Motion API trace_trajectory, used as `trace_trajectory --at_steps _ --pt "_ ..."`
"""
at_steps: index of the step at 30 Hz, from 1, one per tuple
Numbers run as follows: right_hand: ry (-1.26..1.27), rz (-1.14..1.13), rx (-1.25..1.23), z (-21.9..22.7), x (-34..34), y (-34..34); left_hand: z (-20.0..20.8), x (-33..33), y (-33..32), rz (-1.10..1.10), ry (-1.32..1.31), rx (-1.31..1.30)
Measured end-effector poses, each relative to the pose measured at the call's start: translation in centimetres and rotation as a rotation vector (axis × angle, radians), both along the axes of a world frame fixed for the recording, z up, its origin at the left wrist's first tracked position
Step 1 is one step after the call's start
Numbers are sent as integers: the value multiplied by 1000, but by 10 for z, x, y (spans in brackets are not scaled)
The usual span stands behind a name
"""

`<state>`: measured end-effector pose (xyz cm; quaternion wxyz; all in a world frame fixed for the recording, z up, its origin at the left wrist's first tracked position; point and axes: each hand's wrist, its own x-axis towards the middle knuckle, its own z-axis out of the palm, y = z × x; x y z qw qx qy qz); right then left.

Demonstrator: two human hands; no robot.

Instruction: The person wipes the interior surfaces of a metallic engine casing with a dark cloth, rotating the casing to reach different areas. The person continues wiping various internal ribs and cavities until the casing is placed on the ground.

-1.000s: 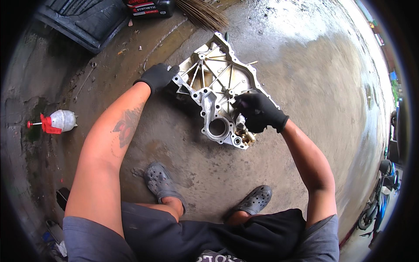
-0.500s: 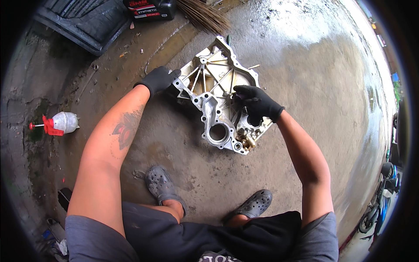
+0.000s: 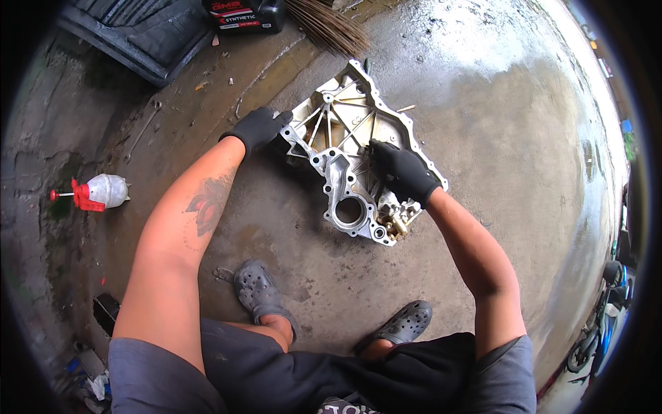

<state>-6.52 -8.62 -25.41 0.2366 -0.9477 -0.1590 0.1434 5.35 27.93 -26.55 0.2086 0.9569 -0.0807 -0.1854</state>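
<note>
A silvery cast-metal engine cover [image 3: 355, 123], ribbed inside and with a round hole near its lower end, is in front of me over the concrete. Its left edge is in the grip of my left hand [image 3: 256, 129], which wears a black glove. My right hand [image 3: 405, 172], gloved too, reaches over the cover's middle right with its fingers bent together against the ribbed inner face. Whatever those fingertips may hold is hidden. Brownish fittings [image 3: 396, 222] sit at the cover's lower right corner, just below my right hand.
To the left stands a whitish spray bottle [image 3: 109, 192] with a red pump head. At the far side are a black plastic tray [image 3: 148, 38], a black oil jug [image 3: 249, 16] and broom bristles [image 3: 336, 29]. My grey clogs [image 3: 256, 288] are nearer. A motorcycle [image 3: 598, 324] shows at the right rim.
The fingers of my right hand have drawn in from a more spread pose, and the hand has turned over the cover. My left hand keeps its place on the edge. The whole view has shifted slightly.
</note>
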Motion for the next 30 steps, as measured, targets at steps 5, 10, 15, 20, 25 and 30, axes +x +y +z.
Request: trace_trajectory --at_steps 5,10,15,20,25,30 --pt "-110 96 92 0 -35 -15 0 0 -1 -51 -10 -44" --pt "15 235 139 22 -38 -14 7 -3 -3 5 -3 -18" --pt "-213 164 230 46 -17 7 13 -2 -5 -43 68 6" --pt "-94 240 -68 42 -18 34 3 -3 -3 -3 -59 -22" --pt "-105 225 -146 32 -19 50 -1 -5 0 -29 1 -35" --pt "-60 231 -250 34 -10 52 11 -7 -6 -5 -30 -2"
